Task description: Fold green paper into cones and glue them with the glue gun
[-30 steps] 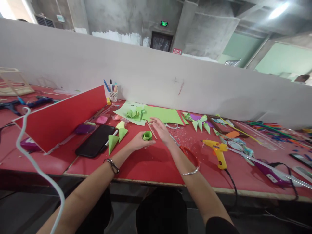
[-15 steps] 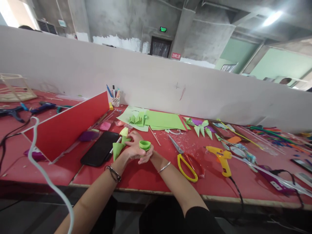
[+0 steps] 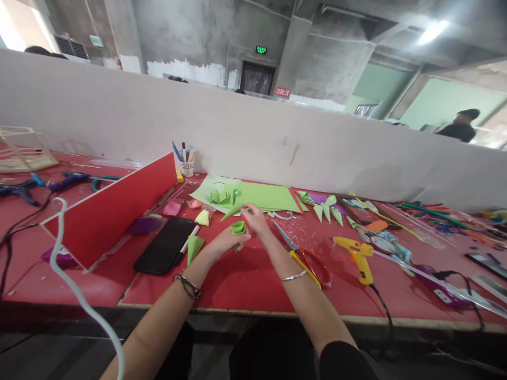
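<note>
My left hand (image 3: pixel 225 241) is closed around a rolled green paper cone (image 3: pixel 238 228), its open end facing up. A second green paper cone (image 3: pixel 232 212) is pinched in my right hand (image 3: pixel 253 217), its tip pointing left, above the table. Left of my left hand, another green paper cone (image 3: pixel 195 247) lies near a white marker (image 3: pixel 188 241) and a black phone (image 3: pixel 164 246). A crumpled yellow-green piece (image 3: pixel 202 217) sits just behind them. Scissors (image 3: pixel 303 258) with yellow and red handles lie right of my right forearm.
Green paper sheets (image 3: pixel 271 196) lie at the back beside folded green pieces (image 3: pixel 224 195). A yellow glue gun (image 3: pixel 357 257) and several green cones (image 3: pixel 325 209) are on the right. On the left stands a red board (image 3: pixel 114 208), with a white cable (image 3: pixel 75 285) in front. A white partition (image 3: pixel 237 132) borders the table.
My hands have moved apart. My right hand has gone up and right and now holds a green paper cone taken from near the left hand. The left hand keeps its rolled cone.
</note>
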The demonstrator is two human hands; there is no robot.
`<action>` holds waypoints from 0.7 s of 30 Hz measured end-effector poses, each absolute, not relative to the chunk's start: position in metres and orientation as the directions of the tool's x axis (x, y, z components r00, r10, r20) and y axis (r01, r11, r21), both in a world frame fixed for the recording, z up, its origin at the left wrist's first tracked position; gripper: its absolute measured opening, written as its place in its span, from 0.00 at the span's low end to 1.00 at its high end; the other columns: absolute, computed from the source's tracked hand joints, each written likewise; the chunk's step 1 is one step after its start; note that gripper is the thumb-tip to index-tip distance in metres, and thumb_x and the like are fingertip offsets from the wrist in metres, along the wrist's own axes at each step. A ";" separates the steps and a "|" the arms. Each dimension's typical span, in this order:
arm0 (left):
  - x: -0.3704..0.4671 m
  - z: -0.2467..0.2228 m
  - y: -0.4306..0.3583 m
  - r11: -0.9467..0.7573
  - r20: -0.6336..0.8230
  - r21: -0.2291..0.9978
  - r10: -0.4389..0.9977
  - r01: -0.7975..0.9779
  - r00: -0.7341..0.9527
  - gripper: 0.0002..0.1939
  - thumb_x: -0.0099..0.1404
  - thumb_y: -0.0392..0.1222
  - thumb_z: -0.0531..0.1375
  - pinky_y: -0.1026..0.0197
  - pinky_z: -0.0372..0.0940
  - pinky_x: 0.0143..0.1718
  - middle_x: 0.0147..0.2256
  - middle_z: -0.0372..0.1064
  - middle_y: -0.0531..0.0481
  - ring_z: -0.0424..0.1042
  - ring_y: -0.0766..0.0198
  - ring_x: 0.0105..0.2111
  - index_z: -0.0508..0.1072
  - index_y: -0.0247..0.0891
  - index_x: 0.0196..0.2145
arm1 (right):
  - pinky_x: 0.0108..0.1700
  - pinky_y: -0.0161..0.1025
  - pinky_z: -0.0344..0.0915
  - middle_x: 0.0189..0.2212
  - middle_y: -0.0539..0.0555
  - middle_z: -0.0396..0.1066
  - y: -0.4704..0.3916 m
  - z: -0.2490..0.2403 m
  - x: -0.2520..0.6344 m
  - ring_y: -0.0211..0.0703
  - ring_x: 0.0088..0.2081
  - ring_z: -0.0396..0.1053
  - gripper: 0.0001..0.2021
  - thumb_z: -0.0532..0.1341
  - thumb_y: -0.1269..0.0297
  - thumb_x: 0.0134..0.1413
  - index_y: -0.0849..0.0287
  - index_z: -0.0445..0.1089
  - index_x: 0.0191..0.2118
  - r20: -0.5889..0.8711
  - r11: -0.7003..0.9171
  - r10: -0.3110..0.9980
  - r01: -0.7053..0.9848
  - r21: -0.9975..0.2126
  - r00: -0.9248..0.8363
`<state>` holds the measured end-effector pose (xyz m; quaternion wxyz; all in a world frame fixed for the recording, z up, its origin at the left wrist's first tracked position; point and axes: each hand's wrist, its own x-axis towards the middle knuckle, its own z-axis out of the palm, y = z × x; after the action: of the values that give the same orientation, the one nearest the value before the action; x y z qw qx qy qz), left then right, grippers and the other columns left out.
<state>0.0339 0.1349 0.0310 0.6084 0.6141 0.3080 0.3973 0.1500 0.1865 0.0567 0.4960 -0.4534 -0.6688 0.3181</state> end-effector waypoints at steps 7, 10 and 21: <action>0.038 0.022 0.140 -0.045 0.006 0.993 0.938 0.106 0.346 0.16 0.50 0.50 0.60 0.69 0.49 0.19 0.15 0.56 0.60 0.54 0.73 0.16 0.62 0.36 0.24 | 0.37 0.37 0.62 0.35 0.52 0.61 0.154 0.076 0.211 0.37 0.32 0.61 0.04 0.55 0.69 0.49 0.58 0.67 0.32 0.651 0.659 0.738 0.399 -0.637 -0.179; 0.038 0.026 0.138 -0.055 0.014 0.994 0.928 0.098 0.373 0.14 0.49 0.48 0.61 0.69 0.49 0.19 0.15 0.55 0.60 0.53 0.73 0.16 0.62 0.35 0.24 | 0.42 0.40 0.61 0.35 0.53 0.60 0.143 0.078 0.210 0.40 0.37 0.62 0.06 0.54 0.71 0.50 0.57 0.67 0.33 0.685 0.727 0.664 0.471 -0.499 -0.299; 0.040 0.028 0.137 -0.068 0.052 0.997 0.949 0.040 0.311 0.11 0.47 0.43 0.61 0.69 0.49 0.20 0.17 0.54 0.60 0.52 0.74 0.18 0.64 0.34 0.25 | 0.44 0.41 0.61 0.39 0.55 0.61 0.135 0.077 0.194 0.42 0.41 0.60 0.08 0.54 0.71 0.52 0.57 0.70 0.35 0.524 0.798 0.597 0.518 -0.309 -0.607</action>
<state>0.0396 0.1374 0.0278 0.5440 0.5996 0.4124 0.4176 0.1936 0.1345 0.0771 0.3151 -0.3116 -0.8942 0.0630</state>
